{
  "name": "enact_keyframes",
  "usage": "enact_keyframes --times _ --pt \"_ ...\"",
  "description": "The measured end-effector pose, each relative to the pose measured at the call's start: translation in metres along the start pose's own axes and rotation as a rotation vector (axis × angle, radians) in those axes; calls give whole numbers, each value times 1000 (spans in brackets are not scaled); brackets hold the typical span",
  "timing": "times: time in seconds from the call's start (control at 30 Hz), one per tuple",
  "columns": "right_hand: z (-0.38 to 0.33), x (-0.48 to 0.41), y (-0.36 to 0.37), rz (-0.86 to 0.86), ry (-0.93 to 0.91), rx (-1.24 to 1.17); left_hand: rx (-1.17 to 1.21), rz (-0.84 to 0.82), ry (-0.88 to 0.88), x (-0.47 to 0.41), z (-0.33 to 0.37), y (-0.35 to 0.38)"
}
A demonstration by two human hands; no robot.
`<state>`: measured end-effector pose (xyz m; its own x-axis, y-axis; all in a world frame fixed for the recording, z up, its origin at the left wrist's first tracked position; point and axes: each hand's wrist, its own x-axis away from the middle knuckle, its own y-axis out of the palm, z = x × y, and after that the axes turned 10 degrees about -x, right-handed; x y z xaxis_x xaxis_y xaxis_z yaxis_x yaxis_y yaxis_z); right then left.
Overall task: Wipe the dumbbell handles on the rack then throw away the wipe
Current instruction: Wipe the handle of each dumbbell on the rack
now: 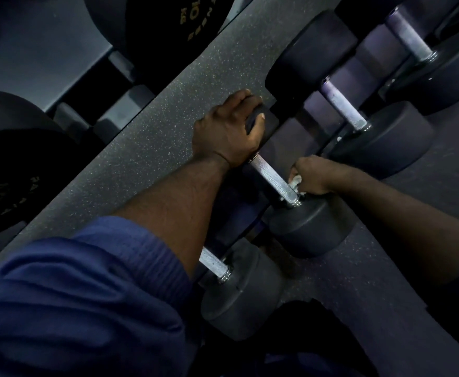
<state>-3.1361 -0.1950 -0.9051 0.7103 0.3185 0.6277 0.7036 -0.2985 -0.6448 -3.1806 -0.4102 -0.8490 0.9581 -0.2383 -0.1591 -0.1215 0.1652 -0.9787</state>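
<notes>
Centre frame: the left hand (228, 131) curls over the dumbbell (310, 229)'s far rubber head (271, 123), steadying it. The right hand (314, 174) pinches a crumpled white wipe (295, 183) against the near end of the knurled steel handle (272, 178). Judgement: the wipe is soft and light and is best wrapped round the bar. The dumbbell is heavy and unlikely to shift.
</notes>
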Motion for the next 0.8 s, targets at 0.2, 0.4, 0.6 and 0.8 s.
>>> enact_keyframes --times 0.2,0.4,0.6,0.8 --pt "-8 -4 -5 -111 -74 189 -11 1 6 1 2 -2" --pt "-8 0 -5 -57 -75 232 -11 18 11 2 -1 -1" --pt "-17 -16 -10 -250 8 101 -7 24 13 1 0 1" --pt "-10 -8 -12 -172 -8 51 -14 34 7 1 0 -1"
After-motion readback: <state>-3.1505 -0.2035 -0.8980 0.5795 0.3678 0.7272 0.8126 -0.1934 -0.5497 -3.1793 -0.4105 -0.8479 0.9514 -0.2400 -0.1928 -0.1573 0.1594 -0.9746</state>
